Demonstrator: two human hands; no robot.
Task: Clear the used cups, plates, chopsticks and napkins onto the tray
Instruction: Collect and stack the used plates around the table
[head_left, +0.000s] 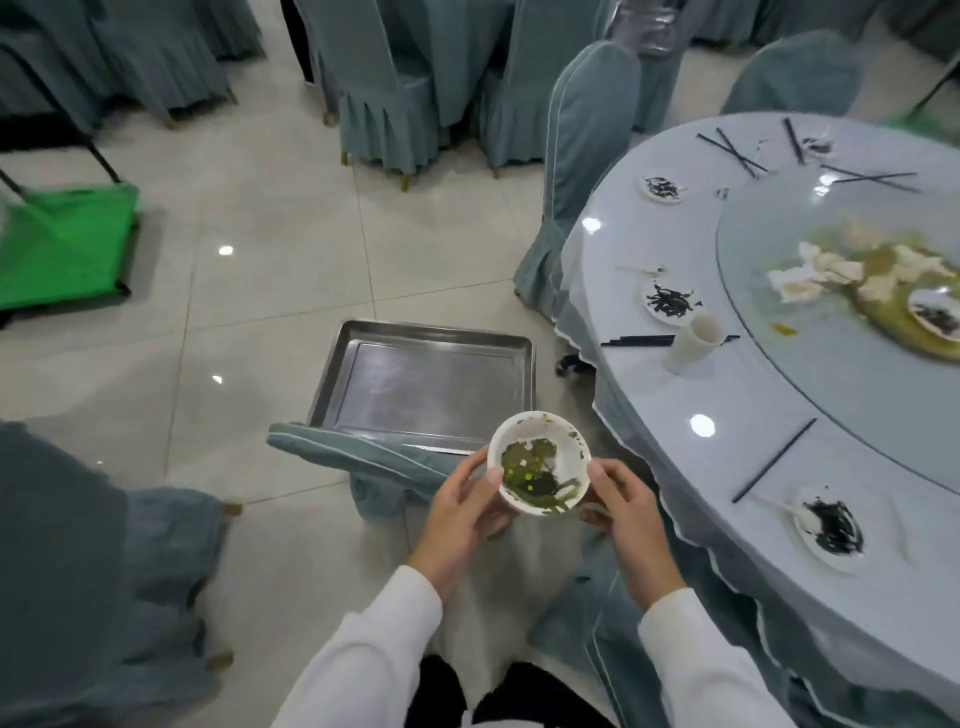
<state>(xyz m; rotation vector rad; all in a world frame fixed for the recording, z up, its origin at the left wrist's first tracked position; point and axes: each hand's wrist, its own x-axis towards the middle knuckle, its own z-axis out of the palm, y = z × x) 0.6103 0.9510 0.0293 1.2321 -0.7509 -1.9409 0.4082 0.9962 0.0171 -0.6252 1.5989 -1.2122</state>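
Pale floor tiles and grey-covered chairs fill this dining hall, and a round table (675, 405) stands at the right. Both hands hold one bowl (539, 462) in the air, just in front of the body. The left hand (462, 506) grips its left side with the thumb on the rim, and the right hand (621, 512) grips the right side with curled fingers. The bowl is upright, and inside it is green sauce with dark leftovers.

The tray (426, 384) lies straight ahead of the bowl and lower, resting on a chair seat (358, 457). It is a metal rectangle with its long side across the view, and nothing is in it yet. The bowl hangs over the near right edge of the tray, so I think the next move is only a short way forward and down. Both hands are about equally near; the left one is a little more toward the tray's middle.

On the table remain several small plates with dark scraps, for example one plate (670, 301) near a cup (696, 343) that lies on its side. Black chopsticks (774, 460) lie beside the nearest plate, and more pairs are at the far side. A green cart (62, 244) stands at the left. Most of the clearing is not yet done, in my judgement.
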